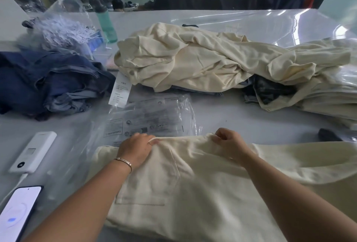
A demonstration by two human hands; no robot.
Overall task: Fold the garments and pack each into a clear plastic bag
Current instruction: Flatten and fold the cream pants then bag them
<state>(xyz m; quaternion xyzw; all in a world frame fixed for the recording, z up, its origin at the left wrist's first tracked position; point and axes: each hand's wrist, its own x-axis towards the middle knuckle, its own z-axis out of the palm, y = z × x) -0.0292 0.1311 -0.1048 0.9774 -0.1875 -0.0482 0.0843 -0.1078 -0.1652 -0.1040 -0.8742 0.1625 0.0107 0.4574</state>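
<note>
A: Cream garment [193, 183] lower centre, both hands pinching its top edge – left hand [136, 150], right hand [229, 143].
B: Bags [152, 118] just above, mid-frame. Risk?
A: Uneven pull probably skews the fold; hem could drag the slippery bags along.
</note>
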